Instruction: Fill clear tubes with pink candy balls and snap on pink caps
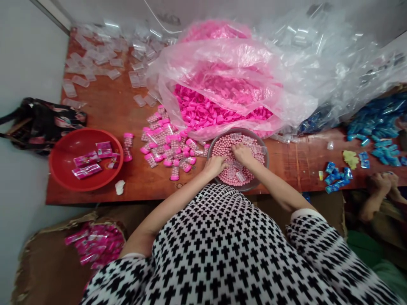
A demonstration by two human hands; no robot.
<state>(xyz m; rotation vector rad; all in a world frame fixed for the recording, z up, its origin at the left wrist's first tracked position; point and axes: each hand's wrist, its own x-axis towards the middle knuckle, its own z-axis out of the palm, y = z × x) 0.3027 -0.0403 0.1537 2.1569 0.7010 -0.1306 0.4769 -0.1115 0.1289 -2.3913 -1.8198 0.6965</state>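
My left hand [214, 166] and my right hand [243, 154] rest palm down among small pink balls [224, 148] in a round metal bowl [237, 130]. Their fingertips are sunk among the balls and partly hidden. Several small clear plastic containers [240, 176] lie among the balls near both hands. Left of the bowl, filled clear containers with pink caps [165, 148] lie on the wooden table [104, 101]. Behind the bowl, a clear plastic bag [216, 55] holds loose pink caps [203, 108].
Empty clear containers [92, 59] cover the far left of the table. Pink packets lie in a red basin [73, 140]. A co-worker's hands [381, 184] are at the lower right, near blue packets [337, 178]. A cardboard box [47, 258] with pink packets is on the floor.
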